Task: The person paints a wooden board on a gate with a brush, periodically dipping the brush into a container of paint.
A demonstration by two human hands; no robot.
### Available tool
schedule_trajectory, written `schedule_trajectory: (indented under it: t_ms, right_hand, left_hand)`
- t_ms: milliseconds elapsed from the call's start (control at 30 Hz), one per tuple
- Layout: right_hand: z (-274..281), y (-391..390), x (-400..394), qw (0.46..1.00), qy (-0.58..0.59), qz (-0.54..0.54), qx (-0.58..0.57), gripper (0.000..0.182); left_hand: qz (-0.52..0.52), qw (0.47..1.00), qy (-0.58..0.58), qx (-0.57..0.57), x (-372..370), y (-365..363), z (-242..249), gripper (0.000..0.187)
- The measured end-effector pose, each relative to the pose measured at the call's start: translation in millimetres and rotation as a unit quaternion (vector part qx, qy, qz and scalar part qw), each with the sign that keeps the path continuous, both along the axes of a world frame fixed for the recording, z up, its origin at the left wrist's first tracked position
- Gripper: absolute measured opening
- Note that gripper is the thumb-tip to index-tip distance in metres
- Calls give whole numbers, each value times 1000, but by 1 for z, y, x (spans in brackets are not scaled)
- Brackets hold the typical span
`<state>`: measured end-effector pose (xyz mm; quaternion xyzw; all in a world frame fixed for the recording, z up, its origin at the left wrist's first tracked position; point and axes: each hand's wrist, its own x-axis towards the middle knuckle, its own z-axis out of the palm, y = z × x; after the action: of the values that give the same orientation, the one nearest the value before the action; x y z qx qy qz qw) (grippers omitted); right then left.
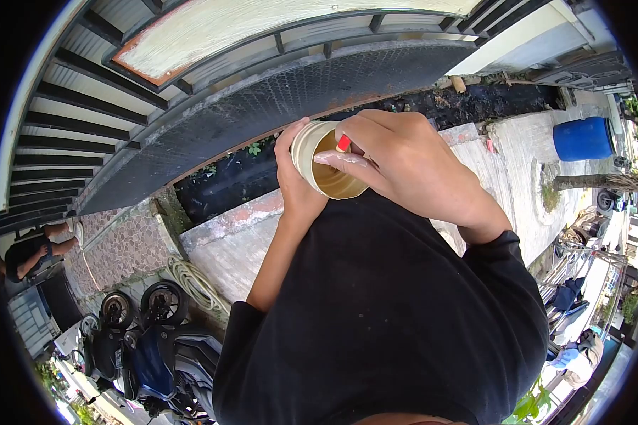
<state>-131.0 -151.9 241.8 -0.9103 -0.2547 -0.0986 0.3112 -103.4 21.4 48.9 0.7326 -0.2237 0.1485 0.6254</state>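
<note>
My left hand [295,173] is wrapped around the outside of a cream-coloured plastic tub [305,154], fingers on its far side. The tub is tilted so that its round mouth and yellowish inside face me. Over the mouth, my right hand [407,159] pinches a slim handle with a red end [344,143]; the rest of this tool is hidden by the fingers and the tub. Whitish smears mark the right thumb, which reaches across the rim. What lies at the bottom of the tub cannot be made out.
A black metal gate [276,106] with bars stands ahead, above a dark ditch [223,195] beside a concrete strip [237,234]. A blue barrel [583,139] lies at right. At lower left are parked motorcycles [156,361], a coiled hose [195,283] and another person [30,256].
</note>
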Motion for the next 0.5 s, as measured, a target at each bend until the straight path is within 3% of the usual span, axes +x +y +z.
schedule_trajectory:
  t_ms: [500]
  right_hand:
    - [1, 1, -6, 1000, 5, 9, -23, 21]
  left_hand:
    - [-8, 1000, 9, -4, -3, -1, -4, 93]
